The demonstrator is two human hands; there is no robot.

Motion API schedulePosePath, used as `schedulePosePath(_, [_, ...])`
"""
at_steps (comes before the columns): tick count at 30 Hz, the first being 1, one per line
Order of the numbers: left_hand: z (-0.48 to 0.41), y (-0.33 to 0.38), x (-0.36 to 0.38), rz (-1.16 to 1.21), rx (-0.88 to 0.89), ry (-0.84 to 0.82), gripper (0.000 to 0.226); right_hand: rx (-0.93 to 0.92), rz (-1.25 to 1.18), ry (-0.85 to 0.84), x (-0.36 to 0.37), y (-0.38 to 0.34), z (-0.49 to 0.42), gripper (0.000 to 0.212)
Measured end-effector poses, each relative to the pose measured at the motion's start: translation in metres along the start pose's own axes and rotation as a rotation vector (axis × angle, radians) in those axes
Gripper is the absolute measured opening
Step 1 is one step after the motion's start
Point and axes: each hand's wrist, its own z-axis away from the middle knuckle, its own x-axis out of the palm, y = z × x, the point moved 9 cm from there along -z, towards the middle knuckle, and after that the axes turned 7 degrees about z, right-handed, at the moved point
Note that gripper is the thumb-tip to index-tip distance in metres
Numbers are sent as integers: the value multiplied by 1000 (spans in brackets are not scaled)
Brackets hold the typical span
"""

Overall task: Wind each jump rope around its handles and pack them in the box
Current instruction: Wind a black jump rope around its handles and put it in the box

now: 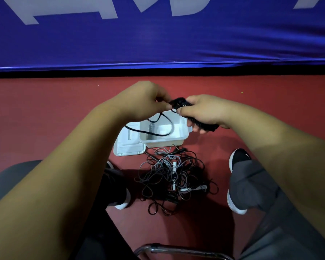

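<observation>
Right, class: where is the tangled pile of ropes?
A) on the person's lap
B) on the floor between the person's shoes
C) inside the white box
B: the tangled pile of ropes lies on the red floor between the left shoe and right shoe, just outside the white box.

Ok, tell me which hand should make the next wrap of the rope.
Probably left. The left hand pinches the rope beside the handles, free to loop it; the right hand grips those handles, steadying them.
</observation>
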Motion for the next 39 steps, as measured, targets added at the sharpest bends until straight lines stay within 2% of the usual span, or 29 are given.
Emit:
schedulePosePath(5, [-4, -22, 6, 64, -155, 4, 18, -52, -100, 67, -6, -10, 0, 22])
schedulePosePath(10, [-9, -18, 9, -134, -105, 69, 28, -43, -201, 89, -3, -12, 0, 23])
schedulePosePath(13, [-8, -20, 12, 29, -135, 77, 30, -8, -402, 136, -13, -12, 2, 46])
schedulePosePath(16, [-7, -18, 16, 318, -159, 109, 34, 72, -531, 134, -15, -7, 3, 73])
schedulePosePath(18, [-8, -13, 16, 497, -116, 138, 30, 125, -590, 144, -13, -1, 1, 83])
schedulePosePath(20, [-9, -8, 13, 560, -49, 167, 25, 147, -635, 145, -12, 3, 0, 86])
schedulePosePath(22, [-10, -4, 11, 557, 2, 180, 25, 153, -670, 135, -11, 4, 0, 85])
schedulePosePath(26, [-9, -1, 11, 581, 5, 135, 44, 136, -692, 126, -17, 3, 4, 70])
schedulePosePath(29, [-9, -5, 7, 552, -2, 91, 36, 99, -712, 117, -21, -2, 5, 57])
schedulePosePath(32, [-7, -12, 12, 415, -24, -32, 26, 72, -724, 93, -20, -6, 7, 51])
schedulePosePath(36, [-5, -25, 15, 306, -98, -102, 24, 1, -687, 27, -15, -14, 9, 51])
schedulePosePath(39, [-5, -33, 21, 292, -151, -126, 23, -47, -646, -24, -9, -22, 10, 60])
